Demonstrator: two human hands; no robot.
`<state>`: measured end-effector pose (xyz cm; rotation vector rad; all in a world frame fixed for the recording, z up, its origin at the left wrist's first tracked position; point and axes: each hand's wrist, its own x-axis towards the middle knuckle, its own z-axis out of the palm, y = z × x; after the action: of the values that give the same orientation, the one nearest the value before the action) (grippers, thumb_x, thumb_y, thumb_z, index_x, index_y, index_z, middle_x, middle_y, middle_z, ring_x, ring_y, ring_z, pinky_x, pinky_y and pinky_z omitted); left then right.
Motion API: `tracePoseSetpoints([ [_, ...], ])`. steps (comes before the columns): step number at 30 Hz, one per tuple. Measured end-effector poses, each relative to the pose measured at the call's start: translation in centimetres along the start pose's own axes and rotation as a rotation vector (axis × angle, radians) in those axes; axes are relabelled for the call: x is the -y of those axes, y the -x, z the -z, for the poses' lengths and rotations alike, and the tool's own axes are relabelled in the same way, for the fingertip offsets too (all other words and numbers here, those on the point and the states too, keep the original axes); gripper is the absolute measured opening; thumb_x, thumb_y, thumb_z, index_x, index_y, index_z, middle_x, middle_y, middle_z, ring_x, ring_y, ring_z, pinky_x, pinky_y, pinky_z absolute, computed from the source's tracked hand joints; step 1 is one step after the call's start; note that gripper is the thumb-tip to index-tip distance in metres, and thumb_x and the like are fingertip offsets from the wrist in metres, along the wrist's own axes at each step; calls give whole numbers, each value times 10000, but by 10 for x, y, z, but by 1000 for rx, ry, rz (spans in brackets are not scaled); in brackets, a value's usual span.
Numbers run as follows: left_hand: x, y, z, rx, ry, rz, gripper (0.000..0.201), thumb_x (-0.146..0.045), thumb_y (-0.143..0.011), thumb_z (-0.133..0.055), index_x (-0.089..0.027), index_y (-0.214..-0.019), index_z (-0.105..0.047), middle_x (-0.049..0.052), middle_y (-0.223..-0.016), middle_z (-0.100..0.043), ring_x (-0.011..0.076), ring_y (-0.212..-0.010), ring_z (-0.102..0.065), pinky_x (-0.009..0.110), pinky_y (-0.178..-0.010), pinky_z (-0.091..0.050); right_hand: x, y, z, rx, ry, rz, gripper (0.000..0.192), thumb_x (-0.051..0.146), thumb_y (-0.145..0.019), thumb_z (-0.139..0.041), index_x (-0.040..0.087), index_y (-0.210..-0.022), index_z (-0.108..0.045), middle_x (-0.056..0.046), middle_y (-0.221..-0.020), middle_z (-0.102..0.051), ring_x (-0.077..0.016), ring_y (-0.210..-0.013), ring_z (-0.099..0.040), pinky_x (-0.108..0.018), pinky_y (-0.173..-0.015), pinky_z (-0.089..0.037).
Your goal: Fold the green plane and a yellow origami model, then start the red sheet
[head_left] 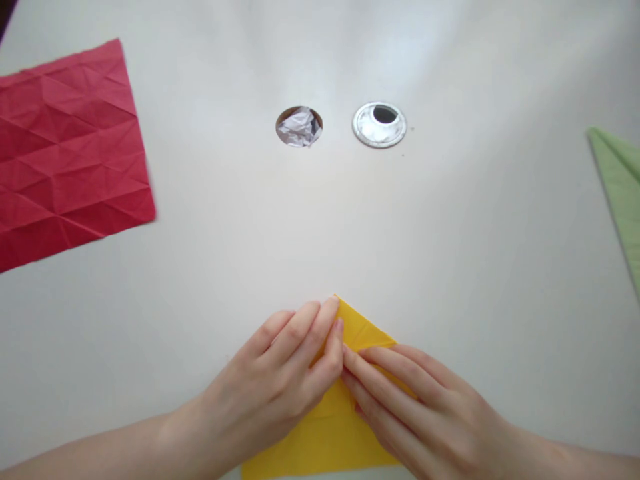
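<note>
A sheet of yellow paper (325,440) lies at the bottom centre, its upper part folded to a point. My left hand (285,373) covers the left side of that point, with thumb and fingers closed on the paper near the tip. My right hand (425,407) is on the right slanting edge, its fingers drawn together and gripping the fold. The fingertips of both hands nearly meet along the middle of the sheet. Part of the folded layers is hidden under my fingers.
Creased red paper (75,147) lies on the white table (225,220) at the left. Folded green paper (620,193) reaches in from the right edge. Farther back are a hole stuffed with crumpled paper (300,127) and a metal grommet (370,130) with a dark opening.
</note>
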<state>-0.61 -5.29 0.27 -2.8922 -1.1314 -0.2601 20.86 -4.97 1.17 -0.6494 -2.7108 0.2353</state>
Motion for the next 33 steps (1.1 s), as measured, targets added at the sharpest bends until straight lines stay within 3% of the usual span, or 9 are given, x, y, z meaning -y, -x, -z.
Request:
tracePoseSetpoints([
  [9, 5, -4, 1, -30, 85, 12, 279, -188, -833, -493, -115, -1085, -588, 132, -1268, -548, 249, -1142, -481, 355, -907, -362, 0, 0, 0, 1, 5, 10, 285, 70, -838, -392, 140, -869, -667, -118, -1112, -654, -202, -932, -603, -341, -770, -511],
  [16, 21, -10, 1, -43, 185, -19, 266, -195, -864, -490, -137, -1101, -594, 81, -1265, -569, 212, -1153, -497, 341, -938, -356, -17, -2, 1, 34, -3, 42, 310, 100, -891, -384, 118, -1049, -651, -61, -1165, -642, -200, -988, -573, -335, -770, -494],
  [21, 35, -15, -1, 20, 182, 4, 358, -278, -886, -462, -179, -1224, -524, 54, -1357, -485, 233, -1238, -427, 400, -1052, -260, -35, -6, 3, 55, 13, 41, 295, 131, -890, -444, 123, -1138, -605, -31, -1238, -598, -202, -1022, -539, -345, -792, -481],
  [27, 38, -15, -1, 99, 201, 15, 523, -425, -871, -456, -162, -1322, -427, 78, -1432, -377, 275, -1328, -312, 440, -1094, -190, -41, -7, 1, 70, -13, 19, 325, 171, -892, -467, 111, -1200, -556, -52, -1274, -570, -205, -1069, -503, -358, -830, -460],
  [33, 35, -13, -1, 29, 154, -5, 491, -413, -873, -459, -127, -1272, -488, 93, -1384, -443, 246, -1268, -410, 390, -1068, -255, -41, -7, -1, 50, -12, 17, 318, 164, -881, -483, 127, -1185, -570, -45, -1269, -573, -210, -1043, -517, -350, -815, -451],
])
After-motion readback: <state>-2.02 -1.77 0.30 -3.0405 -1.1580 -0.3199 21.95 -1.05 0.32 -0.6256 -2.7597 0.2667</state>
